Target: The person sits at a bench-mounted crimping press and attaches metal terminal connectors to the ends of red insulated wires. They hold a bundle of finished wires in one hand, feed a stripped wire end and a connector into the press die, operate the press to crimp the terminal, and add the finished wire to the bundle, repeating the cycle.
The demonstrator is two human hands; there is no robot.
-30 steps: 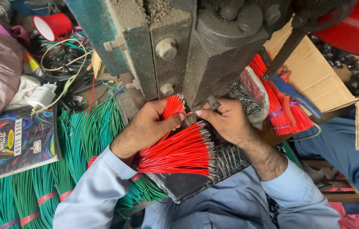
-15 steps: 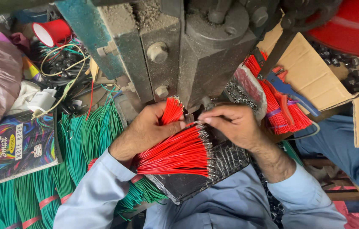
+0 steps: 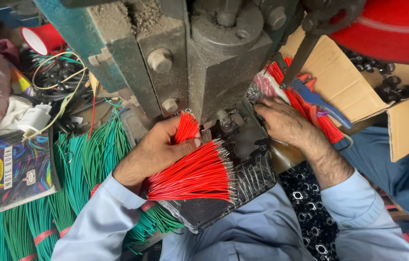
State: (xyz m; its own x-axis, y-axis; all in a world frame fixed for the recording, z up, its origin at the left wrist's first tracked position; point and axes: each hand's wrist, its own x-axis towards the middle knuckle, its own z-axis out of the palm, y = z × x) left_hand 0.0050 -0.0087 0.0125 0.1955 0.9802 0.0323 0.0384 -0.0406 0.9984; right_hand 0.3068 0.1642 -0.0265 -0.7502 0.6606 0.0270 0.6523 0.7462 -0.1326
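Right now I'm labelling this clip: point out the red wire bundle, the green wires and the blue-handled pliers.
red wire bundle (image 3: 190, 176), head view, middle of the fanned strands.
green wires (image 3: 86, 164), head view, middle of the bunch.
blue-handled pliers (image 3: 318, 100), head view, on the blue handle.

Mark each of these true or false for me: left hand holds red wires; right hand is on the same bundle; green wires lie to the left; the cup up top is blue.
1. The left hand grips a bundle of red wires. True.
2. The right hand rests on that same bundle. False: it is apart, over by the second red wire bunch.
3. Green wires lie left of the left hand. True.
4. The cup at upper left is blue. False: it is red.
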